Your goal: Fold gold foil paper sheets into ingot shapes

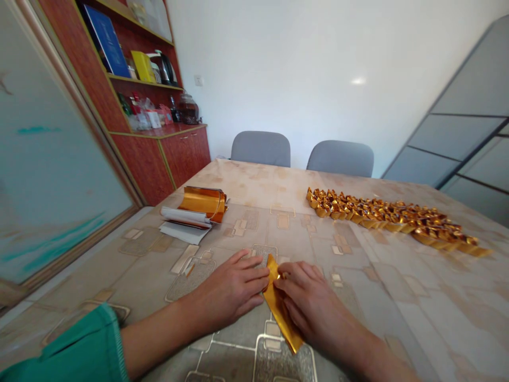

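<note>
A strip of folded gold foil paper [283,318] lies slantwise on the patterned tablecloth in front of me. My right hand [308,300] bends over its right edge, with thumb and fingers closed on the paper near the upper part. From the other side, my left hand [244,284] reaches in with fingers stretched out flat, the fingertips touching the strip's left edge. The undersides of both hands' fingertips are hidden. Beyond the left hand rests a curled stack of gold foil sheets with white backing [202,207].
Many folded gold foil pieces [377,212] stand in a long cluster on the right of the table [254,183]. Two grey chairs [260,148] are at the far edge. A reddish wooden cabinet [185,154] stands at the back left, beside a sliding glass door [59,143].
</note>
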Tool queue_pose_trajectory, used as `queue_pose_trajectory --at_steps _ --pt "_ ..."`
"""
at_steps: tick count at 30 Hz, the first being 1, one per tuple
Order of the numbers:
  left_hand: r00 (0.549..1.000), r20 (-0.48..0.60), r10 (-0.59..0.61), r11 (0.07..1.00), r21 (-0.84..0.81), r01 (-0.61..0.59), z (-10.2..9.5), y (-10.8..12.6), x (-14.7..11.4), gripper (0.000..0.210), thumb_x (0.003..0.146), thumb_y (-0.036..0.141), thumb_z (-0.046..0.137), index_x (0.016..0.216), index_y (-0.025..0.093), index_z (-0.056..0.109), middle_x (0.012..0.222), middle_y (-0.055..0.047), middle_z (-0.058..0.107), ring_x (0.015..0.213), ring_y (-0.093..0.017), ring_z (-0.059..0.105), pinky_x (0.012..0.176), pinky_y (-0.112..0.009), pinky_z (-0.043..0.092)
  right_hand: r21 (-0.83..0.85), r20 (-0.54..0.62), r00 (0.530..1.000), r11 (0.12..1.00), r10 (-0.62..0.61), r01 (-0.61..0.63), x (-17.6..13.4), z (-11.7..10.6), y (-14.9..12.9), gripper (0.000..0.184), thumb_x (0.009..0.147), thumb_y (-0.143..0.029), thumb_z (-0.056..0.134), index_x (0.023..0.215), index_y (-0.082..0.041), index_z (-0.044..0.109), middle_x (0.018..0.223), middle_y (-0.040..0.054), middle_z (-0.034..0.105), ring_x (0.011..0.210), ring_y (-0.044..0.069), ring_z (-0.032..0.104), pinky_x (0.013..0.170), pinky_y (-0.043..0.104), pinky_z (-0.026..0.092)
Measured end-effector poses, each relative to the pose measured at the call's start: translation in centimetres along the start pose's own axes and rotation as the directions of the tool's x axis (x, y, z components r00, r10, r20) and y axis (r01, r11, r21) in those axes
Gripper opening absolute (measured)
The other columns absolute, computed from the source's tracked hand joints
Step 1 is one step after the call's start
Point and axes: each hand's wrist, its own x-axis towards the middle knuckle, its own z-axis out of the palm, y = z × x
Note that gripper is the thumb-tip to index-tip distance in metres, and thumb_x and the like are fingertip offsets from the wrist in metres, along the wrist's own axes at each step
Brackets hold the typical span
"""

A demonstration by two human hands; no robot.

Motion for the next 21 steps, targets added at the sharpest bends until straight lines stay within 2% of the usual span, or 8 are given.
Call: queue_pose_trajectory --at_steps 2,4,11,16,21 --pt "1.0 0.002 -0.016 1.0 -0.006 0.016 -0.1 0.1 -0.1 0.033 0.096 0.031 0.055 0.127 0.023 0.061 0.128 -0.006 0.067 0.127 -0.027 0.053 0.115 -0.051 0.028 -0.004 -0.016 0.998 0.998 -0.067 0.067 0.3 0.2 0.2 0.026 0.088 -0.005 0.048 0.103 -0.021 0.062 0.124 0.0068 0.063 0.114 0.022 0.052 0.1 0.041 0.04" --pt "1.0 0.016 -0.017 1.0 -0.014 0.018 -0.1 0.4 -0.2 0.035 0.095 0.033 0.055 0.128 0.022 0.059 0.128 -0.008 0.067 0.126 -0.026 0.054 0.115 -0.051 0.026 -0.007 -0.008 0.995 0.995 -0.101 0.1 0.8 0.3 0.5 0.028 0.087 -0.003 0.047 0.104 -0.021 0.06 0.122 0.0063 0.064 0.112 0.022 0.052 0.102 0.042 0.038" --pt "0.998 0.035 -0.051 0.997 0.059 0.049 -0.1 1.3 -0.1 0.027 0.094 0.033 0.057 0.117 0.02 0.061 0.119 -0.008 0.066 0.115 -0.025 0.057 0.115 -0.051 0.027 -0.071 0.002 0.999 0.996 -0.046 0.046 2.0 0.6 0.7 0.029 0.092 -0.006 0.045 0.111 -0.021 0.061 0.106 0.006 0.066 0.1 0.023 0.054 0.096 0.039 0.039" --pt "0.998 0.018 -0.063 0.992 0.11 0.061 0.2 1.5 0.0 0.024 0.093 0.032 0.058 0.113 0.019 0.061 0.105 -0.006 0.064 0.102 -0.023 0.06 0.115 -0.049 0.029 -0.091 0.012 0.998 0.994 -0.058 0.059 2.1 0.9 0.7 0.025 0.094 -0.012 0.049 0.115 -0.02 0.061 0.111 0.0066 0.064 0.102 0.024 0.052 0.096 0.039 0.037" --pt "0.999 0.002 -0.042 0.991 0.131 0.041 0.6 1.5 0.0 0.023 0.092 0.03 0.059 0.111 0.017 0.061 0.099 -0.005 0.063 0.099 -0.023 0.06 0.116 -0.049 0.028 -0.165 -0.007 0.997 0.984 -0.072 0.07 2.7 0.9 1.3 0.028 0.098 -0.019 0.048 0.124 -0.022 0.06 0.111 0.0069 0.065 0.102 0.024 0.052 0.096 0.041 0.035"
